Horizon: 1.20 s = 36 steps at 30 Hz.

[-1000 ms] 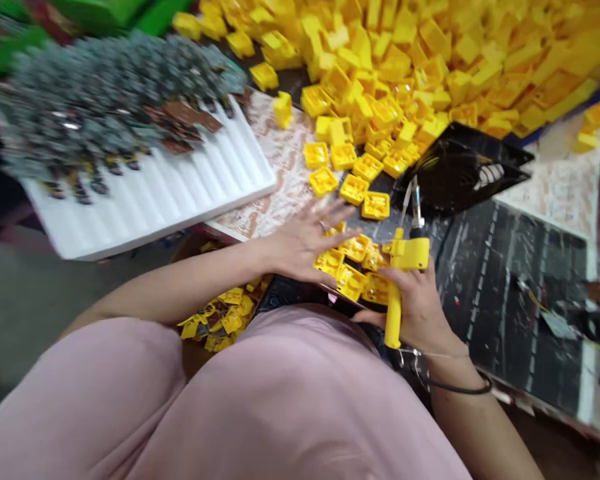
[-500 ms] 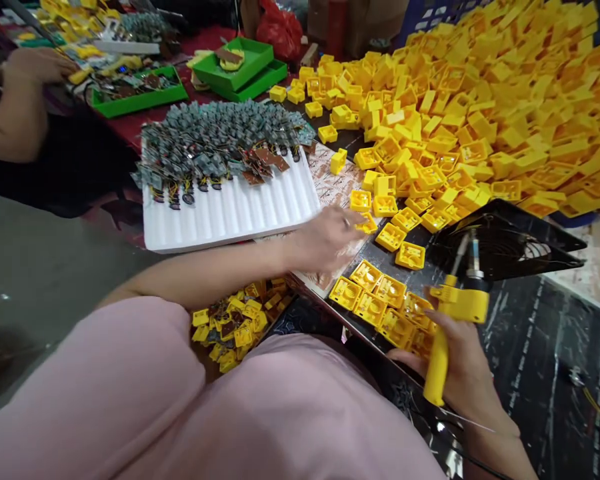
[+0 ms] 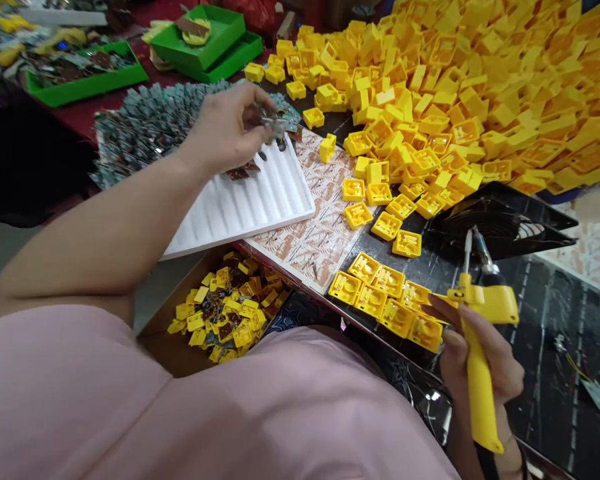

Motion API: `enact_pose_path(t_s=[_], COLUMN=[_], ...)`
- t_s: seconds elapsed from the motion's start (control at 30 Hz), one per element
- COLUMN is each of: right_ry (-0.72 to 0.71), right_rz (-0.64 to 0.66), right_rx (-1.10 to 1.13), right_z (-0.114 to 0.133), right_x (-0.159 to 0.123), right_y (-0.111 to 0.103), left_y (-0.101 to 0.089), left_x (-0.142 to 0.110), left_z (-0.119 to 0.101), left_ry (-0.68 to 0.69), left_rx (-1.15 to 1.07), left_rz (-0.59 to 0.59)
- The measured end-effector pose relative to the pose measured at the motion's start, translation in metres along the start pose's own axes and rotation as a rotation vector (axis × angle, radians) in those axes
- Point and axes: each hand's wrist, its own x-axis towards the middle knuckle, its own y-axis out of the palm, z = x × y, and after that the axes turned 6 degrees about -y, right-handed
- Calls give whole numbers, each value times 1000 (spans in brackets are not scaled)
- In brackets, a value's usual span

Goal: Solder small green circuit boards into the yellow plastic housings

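Observation:
My left hand (image 3: 230, 130) is over the white foam tray (image 3: 280, 193), fingers pinched on a small grey circuit board (image 3: 276, 125). Packed rows of similar circuit boards (image 3: 150, 123) fill the tray's far part. My right hand (image 3: 485, 353) grips a yellow soldering gun (image 3: 483, 387) by its handle, the metal tip pointing up and away. Close to its fingers, a block of open yellow casings (image 3: 370, 303) sits in rows along the table edge. More loose casings (image 3: 357, 215) lie just beyond that block.
A large heap of yellow casings (image 3: 445, 87) covers the back right. Beside the soldering gun stands a black holder (image 3: 505, 220). Green trays (image 3: 200, 47) are at the back left. Below the table edge, a cardboard box (image 3: 155, 340) contains casings with boards.
My left hand has gone from a loose casing leftward to the foam tray and now pinches a circuit board. The soldering gun has shifted slightly right. The view has also shifted.

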Motion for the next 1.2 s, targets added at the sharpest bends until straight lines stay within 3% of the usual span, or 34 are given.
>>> enact_pose_path(t_s=[0.07,0.13,0.23,0.33,0.47,0.53,0.6,0.77,0.87,0.97,1.1,1.2], right_ry=[3,-74,-209,-278,-311,-289,-248,-163,-116,-79,-82,-88], right_rz=[28,38,133,154,46,10,-2,9,17,13,29,89], right_rx=[-7,-14,24,5,-31,-57,-85,-126,-83,-48,-17,-58], right_z=[9,18,27,25,18,18,20,35,45,51,44,34], right_x=[12,29,51,58,51,49,49,51,50,48,42,36], right_y=[10,22,36,40,37,34,31,31,38,45,41,19], left_y=[14,38,77,106,120,121,120,124,136,148,144,124], left_x=[-15,-31,-56,-79,-104,-115,-125,-143,-147,-148,-142,-126], left_z=[-22,-47,-83,-106,-105,-95,-85,-81,-92,-104,-104,-90], left_ry=[23,-47,-284,-505,-683,-681,-545,63,134,27,-150,-167], left_rx=[-284,-549,-857,-1015,-1211,-1282,-1271,-860,-857,-977,-1121,-873], left_rz=[198,449,786,1074,1235,1211,1100,528,293,251,405,498])
